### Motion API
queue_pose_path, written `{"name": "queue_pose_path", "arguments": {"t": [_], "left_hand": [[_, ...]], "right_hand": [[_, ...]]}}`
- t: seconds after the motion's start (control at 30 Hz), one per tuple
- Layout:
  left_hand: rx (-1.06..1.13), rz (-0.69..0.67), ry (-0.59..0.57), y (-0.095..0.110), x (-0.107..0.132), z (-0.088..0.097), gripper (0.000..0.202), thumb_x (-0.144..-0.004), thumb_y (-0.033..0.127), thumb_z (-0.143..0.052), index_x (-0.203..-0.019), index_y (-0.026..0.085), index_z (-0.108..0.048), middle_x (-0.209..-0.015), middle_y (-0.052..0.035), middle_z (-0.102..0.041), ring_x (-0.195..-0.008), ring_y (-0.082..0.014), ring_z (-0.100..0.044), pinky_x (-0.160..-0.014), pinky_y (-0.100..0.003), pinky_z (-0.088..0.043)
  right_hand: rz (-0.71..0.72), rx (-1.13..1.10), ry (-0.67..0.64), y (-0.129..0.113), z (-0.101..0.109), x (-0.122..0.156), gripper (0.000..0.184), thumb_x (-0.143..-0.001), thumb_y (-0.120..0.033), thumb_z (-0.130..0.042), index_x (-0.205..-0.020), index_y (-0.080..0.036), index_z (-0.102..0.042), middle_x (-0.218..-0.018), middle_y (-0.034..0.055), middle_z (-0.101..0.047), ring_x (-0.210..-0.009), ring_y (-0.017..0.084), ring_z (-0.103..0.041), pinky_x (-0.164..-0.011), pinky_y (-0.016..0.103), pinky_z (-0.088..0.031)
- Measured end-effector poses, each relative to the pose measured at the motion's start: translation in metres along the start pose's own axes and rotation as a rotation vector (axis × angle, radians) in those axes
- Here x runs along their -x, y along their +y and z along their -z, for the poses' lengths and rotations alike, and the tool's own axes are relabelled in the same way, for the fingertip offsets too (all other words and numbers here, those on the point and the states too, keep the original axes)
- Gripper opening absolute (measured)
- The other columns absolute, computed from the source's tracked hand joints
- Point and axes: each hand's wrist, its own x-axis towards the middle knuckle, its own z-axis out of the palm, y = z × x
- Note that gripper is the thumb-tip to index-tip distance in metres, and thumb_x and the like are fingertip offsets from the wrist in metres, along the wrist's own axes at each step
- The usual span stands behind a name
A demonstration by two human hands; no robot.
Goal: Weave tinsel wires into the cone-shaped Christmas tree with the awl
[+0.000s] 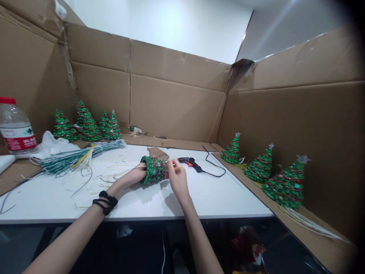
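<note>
- Green tree (pixel 154 171) is held sideways over the white surface (pixel 228 199), perhaps so its outside is easy to reach.
- Our left hand (pixel 138 173) goes into its open base, seemingly for support; whether this grip is clenched inside, we cannot tell.
- Our right hand (pixel 177 178), near the narrow end, has its grip closed on a yellowish stick (pixel 178 169), probably for fine control.
</note>
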Motion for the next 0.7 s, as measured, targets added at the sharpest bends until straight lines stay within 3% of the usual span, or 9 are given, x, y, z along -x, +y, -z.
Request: {"name": "queue_pose_path", "arguments": {"t": [0.2, 0.57, 0.7], "left_hand": [[-0.019, -0.037, -0.011, 0.001, 0.001, 0.000, 0.023, -0.066, 0.024, -0.063, -0.084, 0.012, -0.071, -0.065, -0.0050, -0.065, -0.058, -0.0141, -0.052, -0.059, -0.027, -0.043], [0.030, 0.038, 0.030, 0.007, 0.005, -0.006, 0.028, -0.064, 0.027, -0.069, -0.087, 0.010, -0.070, -0.063, -0.0052, -0.065, -0.056, -0.0140, -0.053, -0.056, -0.026, -0.042], [0.005, 0.029, 0.019, 0.005, 0.003, -0.001, 0.028, -0.066, 0.028, -0.066, -0.089, 0.012, -0.069, -0.073, -0.0064, -0.068, -0.064, -0.0166, -0.056, -0.062, -0.028, -0.044]], "right_hand": [[0.057, 0.118, -0.014, -0.009, -0.004, 0.007, 0.035, -0.091, -0.042, -0.034, -0.062, -0.023, -0.031, -0.055, -0.0052, -0.044, -0.052, 0.013, -0.040, -0.053, 0.024, -0.027], [0.085, 0.201, -0.008, -0.010, -0.011, 0.010, 0.031, -0.091, -0.042, -0.029, -0.065, -0.025, -0.029, -0.055, -0.0045, -0.039, -0.050, 0.015, -0.036, -0.052, 0.024, -0.022], [0.089, 0.210, -0.006, -0.011, -0.011, 0.010, 0.031, -0.091, -0.041, -0.029, -0.065, -0.024, -0.030, -0.055, -0.0048, -0.038, -0.051, 0.014, -0.035, -0.051, 0.024, -0.022]]}}
